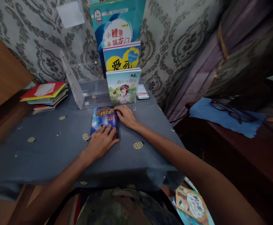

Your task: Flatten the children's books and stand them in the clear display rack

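A paperback book [94,122] with a dark blue and purple cover and gold lettering lies flat on the cloth-covered table. Across its lower part rests my left hand [103,139], fingers spread on the cover. My right hand [126,116] is at the book's upper right corner, its bent fingers close together on the edge; its underside is hidden. Just beyond stands a clear plastic display rack [76,84]. On the rack's right side a pale green book [121,93], a blue and yellow book [110,57] and a larger teal book [97,31] lean upright in tiers.
To the left is a stack of books [46,93] with red and yellow covers. A grey tablecloth [63,150] covers the table. On a dark surface at right, glasses [235,112] rest on a blue cloth [204,111]. An orange book [193,203] sits below the table's front edge.
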`<state>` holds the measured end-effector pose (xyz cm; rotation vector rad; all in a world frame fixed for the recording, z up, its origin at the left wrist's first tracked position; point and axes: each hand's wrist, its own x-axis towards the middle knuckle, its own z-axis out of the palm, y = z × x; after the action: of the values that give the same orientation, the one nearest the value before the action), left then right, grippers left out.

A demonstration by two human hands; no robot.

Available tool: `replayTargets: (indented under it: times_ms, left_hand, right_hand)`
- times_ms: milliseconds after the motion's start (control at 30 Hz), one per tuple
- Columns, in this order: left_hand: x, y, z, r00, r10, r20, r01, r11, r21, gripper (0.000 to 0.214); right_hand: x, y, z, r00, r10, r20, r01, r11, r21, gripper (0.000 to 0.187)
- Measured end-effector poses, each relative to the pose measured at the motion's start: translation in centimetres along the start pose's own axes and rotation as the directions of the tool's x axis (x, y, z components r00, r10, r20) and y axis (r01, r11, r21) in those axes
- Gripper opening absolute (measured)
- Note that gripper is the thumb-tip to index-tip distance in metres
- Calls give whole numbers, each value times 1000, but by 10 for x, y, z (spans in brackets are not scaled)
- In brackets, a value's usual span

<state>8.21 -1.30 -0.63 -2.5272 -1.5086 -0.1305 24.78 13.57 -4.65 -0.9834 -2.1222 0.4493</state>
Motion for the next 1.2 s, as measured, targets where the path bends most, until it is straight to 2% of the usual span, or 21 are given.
replayTargets:
  times_ms: [100, 233, 400, 600, 733, 967, 1033, 1100, 1200]
  left_hand:
    - [-1, -2, 1, 999, 37, -37, -37, 999, 4, 45]
    - [-3, -7, 1, 993, 88, -84, -87, 996, 14, 44]
    - [-2, -6, -3, 993, 84, -80, -83, 996, 14, 40]
    - [1, -6, -11, 999, 32, 21, -29, 992, -122, 41]
    - [-2, -5, -10, 999, 4, 32, 1, 985, -170, 43]
    - [-22, 4, 0, 997, 73, -7, -73, 982, -175, 42]
    - [-24, 8, -5, 997, 70, 20, -65, 980, -189, 42]
    - [-26, 12, -19, 997, 52, 61, -37, 975, -218, 42]
    - [-43, 13, -45, 985, 132, 113, -84, 930, -358, 40]
  right_hand:
    - [-22, -9, -8, 999, -26, 19, 25, 998, 50, 33]
    - [-40, -18, -16, 998, 17, 68, -22, 998, 67, 32]
    - [-41, -21, -19, 992, 67, 111, -73, 996, 48, 30]
    - [-40, -24, -20, 990, 48, 134, -51, 999, 19, 27]
    - [-42, -29, -23, 987, -7, 160, 8, 1000, -6, 27]
    - [-46, -33, -26, 972, -39, 232, 61, 994, -87, 43]
    - [-46, -33, -26, 970, -43, 241, 69, 993, -100, 45]
    - [-46, -32, -24, 971, -39, 236, 68, 991, -117, 46]
    - [-46, -32, -23, 973, -25, 231, 56, 990, -127, 46]
